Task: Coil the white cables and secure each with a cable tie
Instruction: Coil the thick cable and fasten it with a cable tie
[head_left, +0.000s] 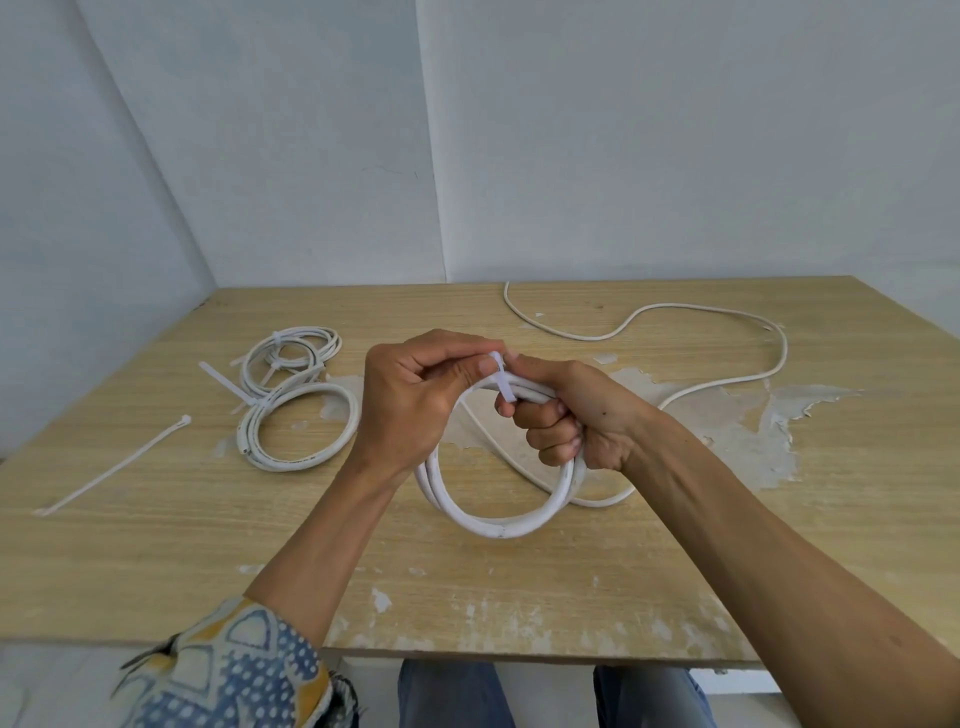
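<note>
White plastic cable tie (503, 378) goes around the coil (493, 524). The left hand (415, 395) pinches its upper end, as far as I can see, and the right hand (569, 415) grips the coil (fingers curled round the strands) above the table (156, 551). Two tied coils (301, 431) and a spare tie (114, 465) lie far left.

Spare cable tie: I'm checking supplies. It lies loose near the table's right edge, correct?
No. The head view shows the spare cable tie lying loose near the left edge of the table, not the right.
</note>
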